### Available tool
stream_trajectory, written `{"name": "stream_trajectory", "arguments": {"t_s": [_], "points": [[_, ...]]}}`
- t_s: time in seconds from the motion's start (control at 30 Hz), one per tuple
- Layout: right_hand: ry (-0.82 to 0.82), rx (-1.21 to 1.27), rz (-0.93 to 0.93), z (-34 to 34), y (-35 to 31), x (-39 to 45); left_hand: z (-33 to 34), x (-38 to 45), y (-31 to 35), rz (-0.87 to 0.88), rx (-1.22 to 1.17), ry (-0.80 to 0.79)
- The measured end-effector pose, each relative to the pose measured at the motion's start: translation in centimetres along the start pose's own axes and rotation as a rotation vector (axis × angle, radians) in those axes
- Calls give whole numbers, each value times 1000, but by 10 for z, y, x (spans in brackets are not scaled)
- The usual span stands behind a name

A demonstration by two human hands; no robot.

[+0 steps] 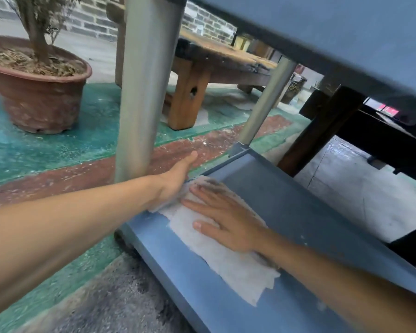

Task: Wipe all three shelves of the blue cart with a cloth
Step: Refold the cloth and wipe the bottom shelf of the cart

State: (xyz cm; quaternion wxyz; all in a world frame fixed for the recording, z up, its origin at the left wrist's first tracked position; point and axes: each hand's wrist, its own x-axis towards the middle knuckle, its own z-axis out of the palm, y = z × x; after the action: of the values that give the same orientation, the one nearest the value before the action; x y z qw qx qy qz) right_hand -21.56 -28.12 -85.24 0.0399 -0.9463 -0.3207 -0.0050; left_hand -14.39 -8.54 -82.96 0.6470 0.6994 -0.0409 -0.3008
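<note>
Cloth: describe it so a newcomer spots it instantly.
Find the blue cart's bottom shelf, low near the floor. The cloth lies flat on it along the near rim, under the right hand. It is the only white, crumpled thing on blue.

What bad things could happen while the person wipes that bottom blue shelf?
The white cloth hangs over the shelf's near rim, so it might slip off onto the gritty floor. The left hand sits by the metal post and could bump it. The shelf above is close overhead.
</note>
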Motion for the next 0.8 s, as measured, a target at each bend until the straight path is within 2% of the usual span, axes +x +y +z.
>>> {"name": "stream_trajectory", "arguments": {"t_s": [0.1, 0.23, 0.3, 0.4, 0.47, 0.5, 0.6, 0.63, 0.7, 0.8], "points": [[0, -55, 3, -5, 32, 13, 4, 1, 1, 37, 58, -28], [-60, -33, 95, 0, 73, 19, 1, -2, 0, 74, 268, -61], [-63, -2, 174, 2, 92, 19, 2, -6, 1, 128, 297, -80], [-32, 46, 344, 4, 121, 19, 2, -7, 0, 74, 335, -72], [7, 58, 450, 4, 140, 19, 3, -4, -3, 110, 438, -51], [21, 61, 496, 4, 147, 19, 3, -4, -6, 150, 575, -33], [27, 110, 640, -1, 166, 18, 6, -6, -20, 305, 1181, 83], [23, 104, 682, -2, 173, 16, 7, -5, -27, 344, 1303, 128], [21, 70, 771, -3, 187, 5, 10, -4, -31, 360, 1341, 168], [139, 125, 874, -1, 198, -15, 9, -1, -26, 341, 1235, 163]]}}
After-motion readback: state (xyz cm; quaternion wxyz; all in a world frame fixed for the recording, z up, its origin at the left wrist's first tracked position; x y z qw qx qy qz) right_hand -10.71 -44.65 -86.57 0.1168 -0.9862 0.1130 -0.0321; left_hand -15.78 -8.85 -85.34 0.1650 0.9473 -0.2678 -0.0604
